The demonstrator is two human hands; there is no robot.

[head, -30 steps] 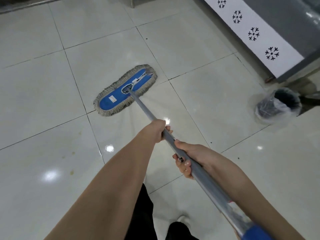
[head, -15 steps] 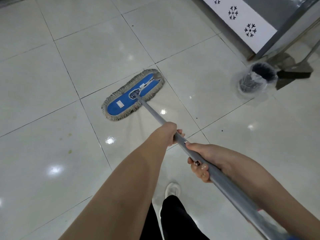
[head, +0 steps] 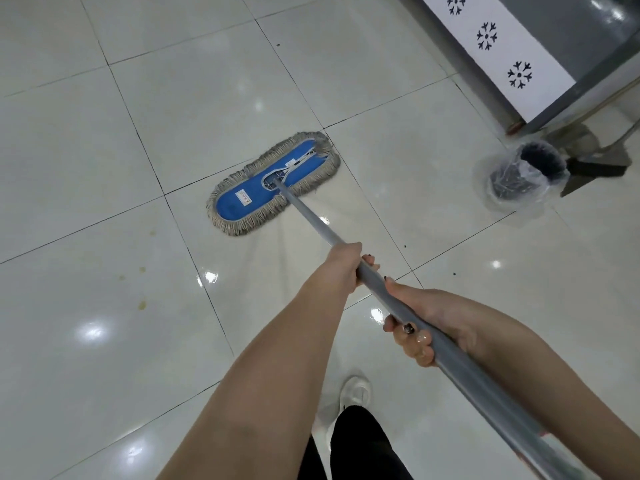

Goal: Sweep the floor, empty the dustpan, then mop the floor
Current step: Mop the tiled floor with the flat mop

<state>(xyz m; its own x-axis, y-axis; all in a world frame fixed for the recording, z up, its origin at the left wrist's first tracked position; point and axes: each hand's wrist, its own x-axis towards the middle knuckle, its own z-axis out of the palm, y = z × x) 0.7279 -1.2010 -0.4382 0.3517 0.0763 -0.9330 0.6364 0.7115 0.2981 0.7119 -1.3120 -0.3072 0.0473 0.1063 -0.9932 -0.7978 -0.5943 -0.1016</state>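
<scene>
A flat blue mop head (head: 256, 194) with a grey fringe lies on the glossy white tile floor (head: 104, 150), slanted from lower left to upper right. Its grey metal handle (head: 311, 216) runs back toward me, down to the lower right. My left hand (head: 341, 266) grips the handle further forward, and my right hand (head: 426, 318) grips it just behind, closer to my body. A damp streak fans out on the tiles between the mop head and my hands.
A small black bin (head: 519, 173) lined with a clear bag stands at the right. Behind it a dark dustpan (head: 595, 168) rests by a wall panel (head: 498, 46) with black snowflake marks. Yellowish spots (head: 142, 303) mark the tiles at the left. My white shoe (head: 355, 393) is below.
The mop head has slid back toward me and to the right across the tiles, leaving a damp trail. Both hands keep their grip on the handle.
</scene>
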